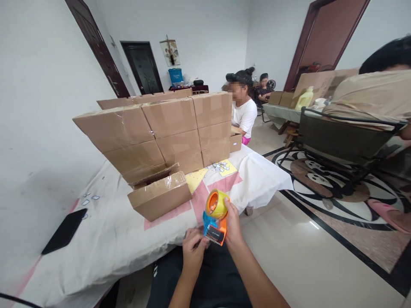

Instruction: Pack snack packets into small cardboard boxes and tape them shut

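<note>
In my right hand (233, 222) is an orange and blue tape dispenser (215, 233) with a roll of yellowish packing tape (221, 204) on it. The fingers wrap round its right side, above my lap. My left hand (193, 244) is closed at the dispenser's lower left edge, thumb and fingertips pinched on what looks like the tape's end, which is small and blurred. Just beyond my hands, a cardboard box (162, 194) stands on the cloth-covered table (128, 244), its top flaps partly raised.
Stacked cardboard boxes (170, 128) form a wall across the table. A black flat device (64, 231) lies at the left. A person in a white shirt (247, 113) sits behind the stack. Another person sits in a dark folding chair (343, 141) at the right.
</note>
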Tool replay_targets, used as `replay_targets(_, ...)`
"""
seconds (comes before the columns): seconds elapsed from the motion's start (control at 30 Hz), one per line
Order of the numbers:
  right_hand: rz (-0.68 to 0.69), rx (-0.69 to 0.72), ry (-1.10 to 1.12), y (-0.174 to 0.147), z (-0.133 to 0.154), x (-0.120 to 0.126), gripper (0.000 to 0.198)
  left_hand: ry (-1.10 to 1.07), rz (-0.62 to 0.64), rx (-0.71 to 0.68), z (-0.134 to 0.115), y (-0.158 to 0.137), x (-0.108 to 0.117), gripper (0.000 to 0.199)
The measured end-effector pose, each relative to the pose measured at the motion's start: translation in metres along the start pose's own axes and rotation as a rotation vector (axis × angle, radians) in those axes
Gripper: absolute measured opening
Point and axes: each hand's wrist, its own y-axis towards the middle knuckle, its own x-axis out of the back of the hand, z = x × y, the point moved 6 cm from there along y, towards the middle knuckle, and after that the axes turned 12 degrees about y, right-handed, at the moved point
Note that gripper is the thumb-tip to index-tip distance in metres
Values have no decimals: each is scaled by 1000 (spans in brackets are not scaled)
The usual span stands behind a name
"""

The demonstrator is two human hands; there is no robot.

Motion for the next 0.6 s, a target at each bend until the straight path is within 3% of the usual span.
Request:
replay_targets(0.1,-29,-76,88,2,-7,6,40,4,20,-20,-4,3,1,66)
replay_targets(0.3,-41,5,28,2,10,-1,41,-12,110,-38,-14,8,4,56)
replay_targets(0.6,-52,-44,55,-4,2,-2,39,-145,43,31,-10,2,4,63)
